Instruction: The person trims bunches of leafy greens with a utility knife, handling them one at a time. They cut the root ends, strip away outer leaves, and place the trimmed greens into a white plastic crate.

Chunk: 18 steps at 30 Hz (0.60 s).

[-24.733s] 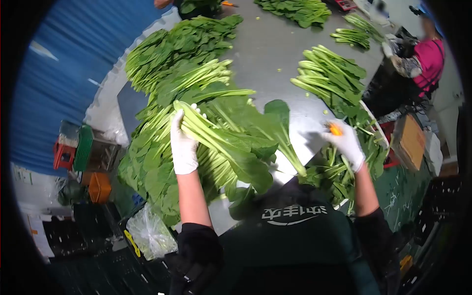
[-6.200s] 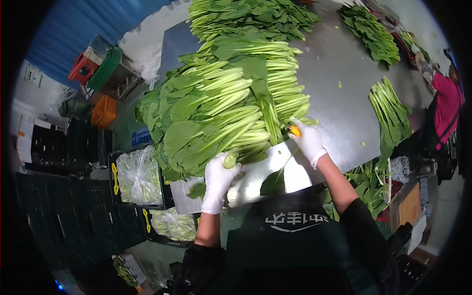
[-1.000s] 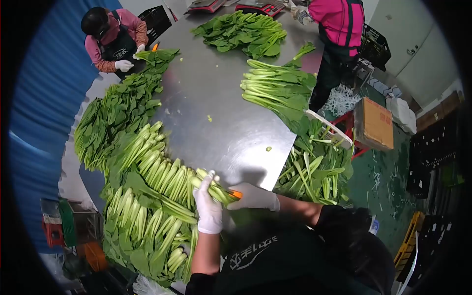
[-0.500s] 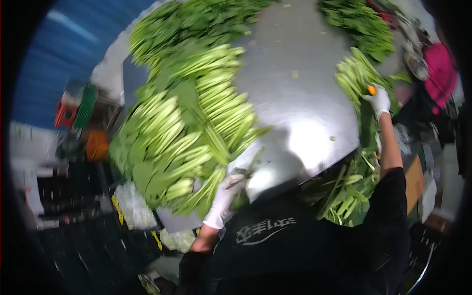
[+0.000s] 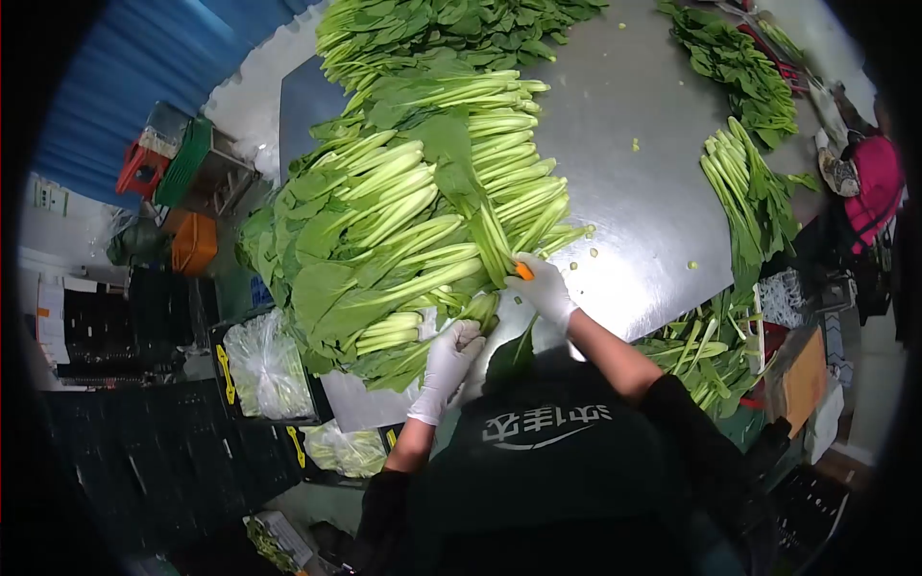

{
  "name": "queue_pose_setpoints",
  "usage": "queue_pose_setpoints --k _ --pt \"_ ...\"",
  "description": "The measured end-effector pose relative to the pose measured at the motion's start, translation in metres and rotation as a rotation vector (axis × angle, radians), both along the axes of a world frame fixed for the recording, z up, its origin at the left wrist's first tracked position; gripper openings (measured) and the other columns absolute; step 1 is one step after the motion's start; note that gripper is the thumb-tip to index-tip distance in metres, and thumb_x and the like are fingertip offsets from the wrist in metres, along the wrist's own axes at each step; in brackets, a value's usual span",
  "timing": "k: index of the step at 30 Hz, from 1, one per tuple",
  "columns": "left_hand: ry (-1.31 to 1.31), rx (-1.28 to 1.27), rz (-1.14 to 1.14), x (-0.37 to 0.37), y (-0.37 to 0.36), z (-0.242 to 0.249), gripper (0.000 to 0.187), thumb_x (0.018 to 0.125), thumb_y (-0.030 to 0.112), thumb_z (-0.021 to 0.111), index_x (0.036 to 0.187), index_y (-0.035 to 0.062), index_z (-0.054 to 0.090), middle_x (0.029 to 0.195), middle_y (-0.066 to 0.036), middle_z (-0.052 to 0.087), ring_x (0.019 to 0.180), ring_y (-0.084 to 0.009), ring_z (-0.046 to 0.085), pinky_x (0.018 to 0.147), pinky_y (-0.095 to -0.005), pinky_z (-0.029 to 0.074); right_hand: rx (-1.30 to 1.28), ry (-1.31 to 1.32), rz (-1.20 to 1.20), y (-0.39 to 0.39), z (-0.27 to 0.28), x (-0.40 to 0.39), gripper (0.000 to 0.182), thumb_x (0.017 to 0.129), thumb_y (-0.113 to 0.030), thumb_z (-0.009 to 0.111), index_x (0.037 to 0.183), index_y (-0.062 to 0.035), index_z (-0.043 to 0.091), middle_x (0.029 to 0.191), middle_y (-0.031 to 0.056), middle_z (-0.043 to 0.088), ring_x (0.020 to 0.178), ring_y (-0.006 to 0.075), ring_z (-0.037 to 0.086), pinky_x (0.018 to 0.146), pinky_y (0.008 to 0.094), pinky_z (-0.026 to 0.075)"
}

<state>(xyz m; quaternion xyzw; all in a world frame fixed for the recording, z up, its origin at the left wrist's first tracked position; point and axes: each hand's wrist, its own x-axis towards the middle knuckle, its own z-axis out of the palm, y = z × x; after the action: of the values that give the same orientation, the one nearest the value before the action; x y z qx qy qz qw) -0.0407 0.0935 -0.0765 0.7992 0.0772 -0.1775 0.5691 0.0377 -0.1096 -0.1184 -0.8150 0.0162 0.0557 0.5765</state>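
Note:
My left hand (image 5: 453, 362), in a white glove, is closed around the end of a leafy green stalk bunch (image 5: 478, 311) at the near edge of the piled greens (image 5: 384, 250). My right hand (image 5: 545, 288), also gloved, is closed on a small orange-handled tool (image 5: 523, 271), beside the stem ends of a leafy stalk (image 5: 490, 235). Any blade on the tool is hidden. A dark green leaf (image 5: 511, 357) hangs between my hands. Rows of pale-stemmed greens lie on the metal table (image 5: 634, 192).
More greens (image 5: 749, 197) lie at the table's right edge, above a heap of loose leaves (image 5: 701, 350). Black crates (image 5: 182, 451) and bagged vegetables (image 5: 269, 370) stand at left. An orange bin (image 5: 194, 243) is farther back. A pink item (image 5: 876, 187) is at far right.
My right hand has moved from the greens on the right side across to near my left hand, still with the orange-handled tool. The view has shifted. My left hand remains at the near pile.

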Motion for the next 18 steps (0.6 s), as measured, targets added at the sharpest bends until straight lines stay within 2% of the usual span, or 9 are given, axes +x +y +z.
queue_pose_setpoints --k 3,5,6,7,10,13,15,16,18 --pt "-0.053 -0.004 -0.062 0.002 0.017 0.001 0.025 0.081 0.003 0.066 0.105 -0.0020 0.059 0.091 -0.007 0.065 0.084 -0.0130 0.062 0.078 -0.0255 0.050 -0.002 0.037 -0.125 0.019 0.004 0.005 0.035 0.078 -0.015 0.068 0.106 0.0020 0.057 0.085 0.0132 0.064 0.073 0.0193 0.061 0.068 0.0305 0.050" --pt "-0.068 0.012 -0.084 0.001 0.028 0.008 0.025 0.081 0.004 0.067 0.104 -0.0018 0.059 0.090 -0.008 0.065 0.083 -0.0138 0.063 0.076 -0.0258 0.050 0.536 0.192 -0.195 0.006 0.008 0.005 0.018 0.079 -0.008 0.064 0.093 0.0015 0.059 0.076 0.0049 0.060 0.057 0.0084 0.051 0.055 0.0208 0.043" --pt "-0.077 0.003 -0.093 0.001 0.035 0.006 0.025 0.081 0.004 0.067 0.104 -0.0018 0.059 0.090 -0.008 0.065 0.083 -0.0138 0.063 0.076 -0.0258 0.050 0.612 0.186 -0.220 -0.004 0.004 0.007 0.011 0.081 -0.008 0.062 0.089 -0.0012 0.059 0.074 0.0021 0.059 0.055 0.0058 0.049 0.052 0.0191 0.041" --pt "-0.109 0.009 -0.110 0.000 0.042 0.003 0.025 0.081 0.004 0.067 0.104 -0.0018 0.059 0.091 -0.008 0.065 0.083 -0.0140 0.063 0.075 -0.0261 0.051 0.691 0.255 -0.242 -0.014 0.057 -0.001 0.007 0.084 -0.009 0.061 0.087 -0.0033 0.059 0.074 0.0014 0.059 0.054 0.0061 0.050 0.050 0.0185 0.041" --pt "-0.181 0.023 -0.164 0.005 0.054 0.002 0.023 0.081 0.005 0.067 0.103 -0.0014 0.060 0.092 -0.010 0.066 0.081 -0.0149 0.064 0.073 -0.0264 0.051 0.843 0.088 -0.259 -0.042 0.079 -0.008 0.009 0.085 -0.009 0.059 0.091 -0.0019 0.059 0.075 0.0040 0.061 0.053 0.0070 0.051 0.050 0.0195 0.042" --pt "-0.209 0.050 -0.168 0.011 0.045 0.025 0.022 0.080 0.004 0.066 0.101 0.0000 0.061 0.092 -0.010 0.066 0.084 -0.0200 0.065 0.075 -0.0303 0.051 0.876 0.076 -0.275 -0.040 0.099 -0.036 0.011 0.085 -0.009 0.059 0.092 -0.0008 0.058 0.076 0.0053 0.061 0.055 0.0076 0.053 0.051 0.0203 0.043" --pt "-0.762 0.285 -0.245 0.017 0.029 0.065 0.023 0.074 0.003 0.066 0.097 0.0038 0.063 0.093 -0.008 0.066 0.089 -0.0239 0.064 0.077 -0.0347 0.050 0.857 0.179 -0.227 -0.029 0.117 -0.051 0.016 0.084 -0.009 0.060 0.096 0.0015 0.059 0.077 0.0067 0.062 0.055 0.0085 0.053 0.052 0.0213 0.044" --pt "-0.766 0.273 -0.255 0.020 0.022 0.080 0.023 0.074 0.003 0.066 0.097 0.0038 0.063 0.093 -0.008 0.066 0.089 -0.0239 0.064 0.077 -0.0347 0.050 0.855 0.257 -0.196 -0.025 0.118 -0.055 0.018 0.084 -0.009 0.060 0.097 0.0023 0.059 0.076 0.0070 0.062 0.055 0.0085 0.053 0.052 0.0215 0.044" --pt "-1.308 0.431 -0.354 0.023 0.008 0.104 0.028 0.069 0.005 0.067 0.097 0.0089 0.063 0.095 -0.004 0.062 0.087 -0.0242 0.061 0.076 -0.0345 0.047 0.825 0.323 -0.122 -0.019 0.116 -0.058 0.017 0.084 -0.009 0.060 0.097 0.0024 0.058 0.075 0.0073 0.062 0.054 0.0086 0.052 0.052 0.0214 0.043"
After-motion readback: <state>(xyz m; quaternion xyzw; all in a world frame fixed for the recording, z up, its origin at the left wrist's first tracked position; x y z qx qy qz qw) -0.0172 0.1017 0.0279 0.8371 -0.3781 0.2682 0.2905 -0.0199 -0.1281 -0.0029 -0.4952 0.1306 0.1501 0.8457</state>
